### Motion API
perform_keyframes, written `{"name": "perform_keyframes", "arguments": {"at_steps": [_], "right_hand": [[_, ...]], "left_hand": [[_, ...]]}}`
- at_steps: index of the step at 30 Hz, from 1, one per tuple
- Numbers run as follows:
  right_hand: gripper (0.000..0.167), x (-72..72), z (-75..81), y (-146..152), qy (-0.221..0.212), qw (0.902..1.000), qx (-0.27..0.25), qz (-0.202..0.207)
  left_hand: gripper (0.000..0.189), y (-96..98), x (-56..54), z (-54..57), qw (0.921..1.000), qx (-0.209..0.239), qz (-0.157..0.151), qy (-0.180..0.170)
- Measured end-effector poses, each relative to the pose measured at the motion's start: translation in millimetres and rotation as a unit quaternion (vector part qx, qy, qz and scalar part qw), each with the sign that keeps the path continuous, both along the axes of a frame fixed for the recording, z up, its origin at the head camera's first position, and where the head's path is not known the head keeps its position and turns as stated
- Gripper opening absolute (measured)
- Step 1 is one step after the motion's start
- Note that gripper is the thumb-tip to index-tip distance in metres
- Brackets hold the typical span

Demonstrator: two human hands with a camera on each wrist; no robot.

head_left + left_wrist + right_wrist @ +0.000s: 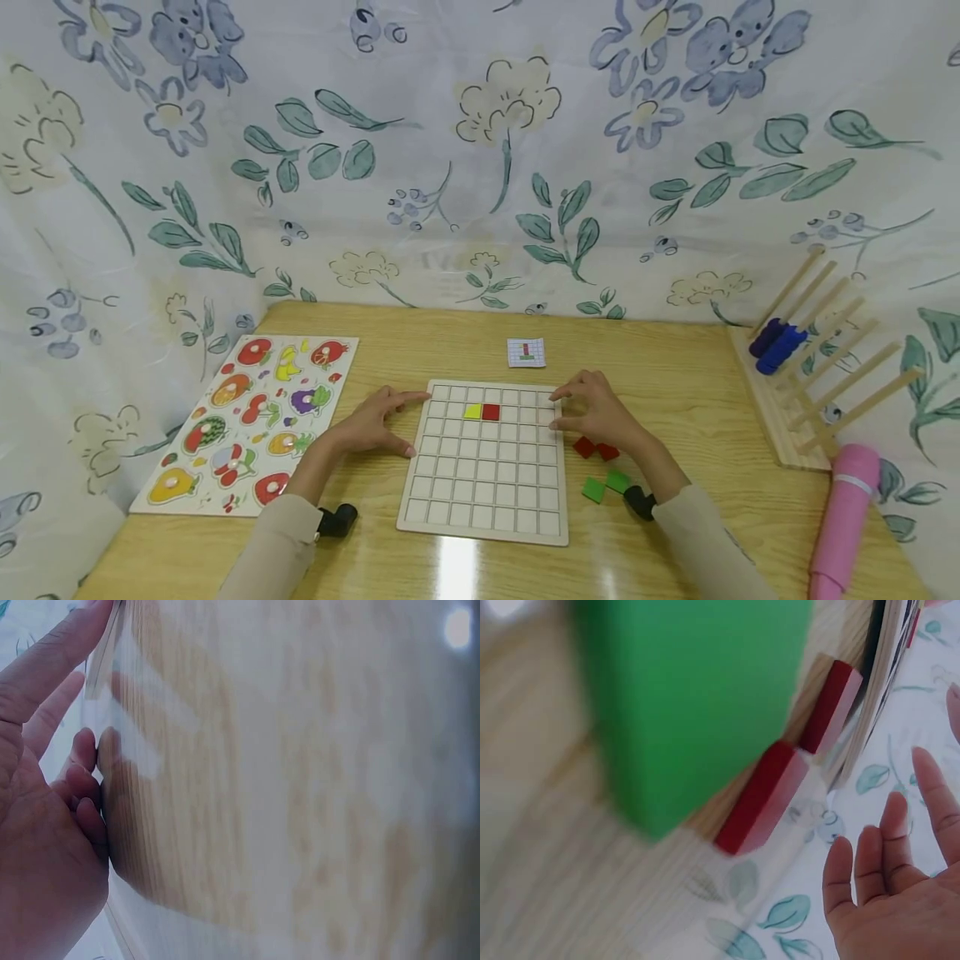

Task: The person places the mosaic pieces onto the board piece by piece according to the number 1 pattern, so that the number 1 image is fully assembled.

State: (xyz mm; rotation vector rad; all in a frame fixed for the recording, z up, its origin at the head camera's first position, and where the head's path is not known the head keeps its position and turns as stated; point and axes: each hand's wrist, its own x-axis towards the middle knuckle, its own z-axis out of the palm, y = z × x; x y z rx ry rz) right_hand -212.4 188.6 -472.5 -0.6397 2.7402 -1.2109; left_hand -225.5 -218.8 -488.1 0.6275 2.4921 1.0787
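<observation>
A white gridded board [480, 471] lies flat on the wooden table. One yellow square tile [472, 411] and one red square tile [491, 412] sit side by side near its top. My left hand [372, 422] touches the board's left edge, thumb and forefinger spread apart. At the upper right edge, my right hand [597, 411] rests its fingertips on the rim. Two loose red tiles [583, 447] and two green tiles [593, 489] lie under the right wrist. Close up, the right wrist view shows a green tile [705, 697] and red tiles [761, 799].
A small card [526, 364] with a printed grid pattern lies behind the board. On the left is a fruit puzzle board [217, 417]. A wooden peg rack [787, 450] with blue pieces stands at right, near a pink cylindrical object [843, 525]. Floral cloth [450, 208] hangs behind the table.
</observation>
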Motion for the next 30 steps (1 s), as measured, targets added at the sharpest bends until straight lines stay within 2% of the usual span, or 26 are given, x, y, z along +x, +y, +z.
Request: {"name": "perform_keyframes", "arguments": {"at_steps": [10, 21, 30], "right_hand": [[0.038, 12.3, -0.2, 23, -0.007, 0.9999, -0.004, -0.014], [0.043, 25.4, -1.6, 45, 0.012, 0.9997, 0.01, -0.018], [0.04, 33.9, -4.4, 57, 0.002, 0.9998, 0.005, -0.02]], "left_hand": [[0.089, 0.3, 0.7, 0.7, 1.0, 0.006, -0.001, -0.006], [0.089, 1.4, 0.4, 0.5, 0.9999, 0.01, 0.003, -0.013], [0.088, 2.0, 0.1, 0.2, 0.9999, 0.013, -0.001, -0.01]]}}
